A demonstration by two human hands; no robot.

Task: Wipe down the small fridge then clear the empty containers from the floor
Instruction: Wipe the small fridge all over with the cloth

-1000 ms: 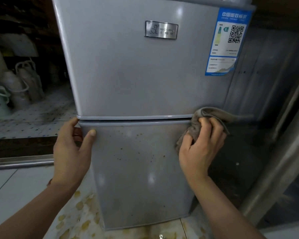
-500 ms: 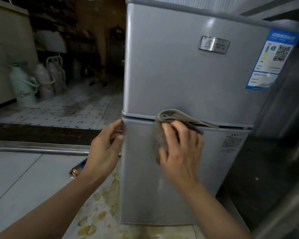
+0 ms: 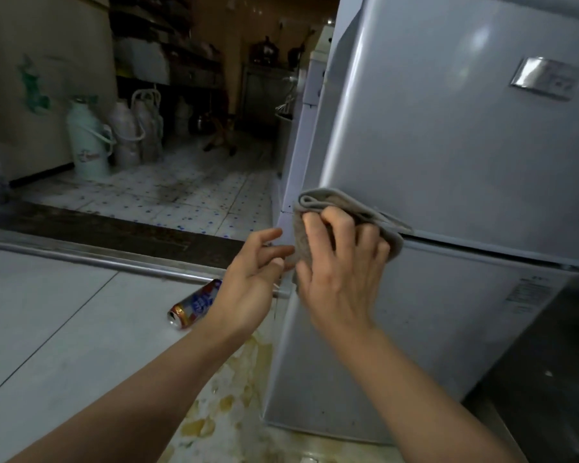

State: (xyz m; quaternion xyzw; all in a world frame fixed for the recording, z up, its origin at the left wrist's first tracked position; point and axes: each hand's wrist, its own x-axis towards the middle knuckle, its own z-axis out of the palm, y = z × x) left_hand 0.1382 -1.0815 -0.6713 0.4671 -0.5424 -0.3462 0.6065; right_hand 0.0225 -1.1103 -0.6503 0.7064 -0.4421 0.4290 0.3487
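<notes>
The small silver two-door fridge point(image 3: 448, 155) fills the right of the view. My right hand point(image 3: 340, 265) presses a folded grey cloth point(image 3: 328, 203) against the fridge's left front corner, at the seam between the two doors. My left hand point(image 3: 251, 279) hovers just left of that corner with fingers spread, holding nothing. An empty drink can point(image 3: 194, 304) lies on its side on the white floor tile, partly hidden behind my left hand.
Yellow-brown stains point(image 3: 228, 396) mark the floor by the fridge's base. A metal door track point(image 3: 97, 259) crosses the floor. Beyond it, thermos jugs point(image 3: 87, 142) stand by a large white appliance point(image 3: 30, 78) on patterned tiles. Dark shelving lines the back.
My right hand slid the cloth leftward along the door seam to the fridge's left corner. My left hand let go of the fridge edge and opened. The view swung left.
</notes>
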